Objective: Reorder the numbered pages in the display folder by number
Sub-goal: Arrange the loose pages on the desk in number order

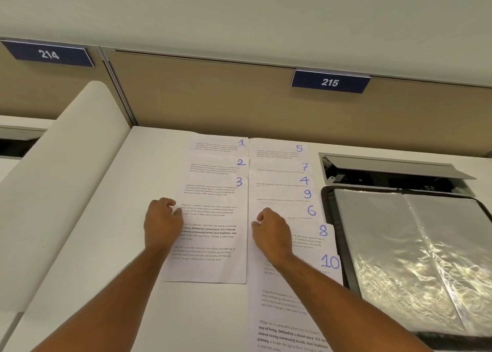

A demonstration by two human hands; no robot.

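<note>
Two bare arms reach forward over the white worktop (pixel 87 245). The left hand (pixel 162 222) sits at the left edge of the left stack of pages (pixel 210 218). Its fingers are curled in and seem to pinch the edge of the page that lies under page 3 (pixel 213 189). The right hand (pixel 271 232) rests on the right stack of pages (pixel 282 192), just below page 6 (pixel 300 212). Its fingers are curled too, with the thumb at the left edge of a page, but I cannot tell if it really holds the paper or just presses on it.

The left stack shows pages 1, 2 and 3 fanned out one under the other. The right stack shows 5, 7, 4, 9, 6, 8 and 10, going down. The two stacks lie side by side, almost touching.

The folder (pixel 399 245) lies open on the right, beside the right stack, with shiny clear sleeves. Behind it a grey hatch (pixel 394 168) in the worktop stands open. On the back wall are blue signs, 214 (pixel 49 54) and 215 (pixel 330 82).
</note>
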